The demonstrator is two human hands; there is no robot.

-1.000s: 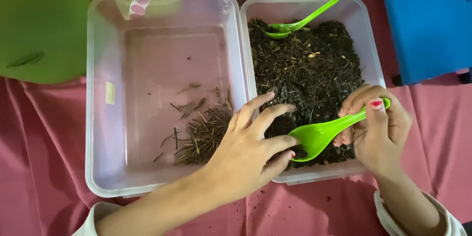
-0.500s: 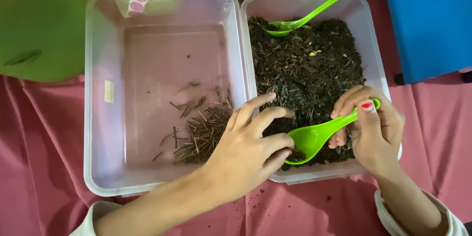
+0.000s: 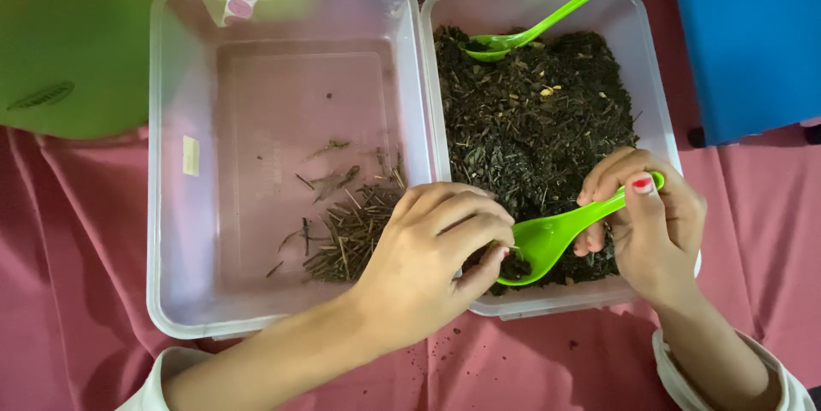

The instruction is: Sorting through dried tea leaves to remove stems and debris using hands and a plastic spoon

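Twigs [image 3: 346, 236], thin and brown, heaped in left clear tub [image 3: 171, 171]. Left hand [image 3: 428, 261] curled, fingertips pinched at bowl of bright green spoon [image 3: 547, 236]; nothing visibly gripped. Spoon handle clasped in right hand [image 3: 654, 227], over dark dried leaves [image 3: 534, 120] filling right tub [image 3: 658, 94]. Second green spoon [image 3: 522, 33] at far end. Pink cloth [image 3: 68, 240] beneath.

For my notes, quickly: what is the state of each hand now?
Left hand: fingers curled at the spoon bowl; any grasp cannot be told.
Right hand: closed on the green spoon.
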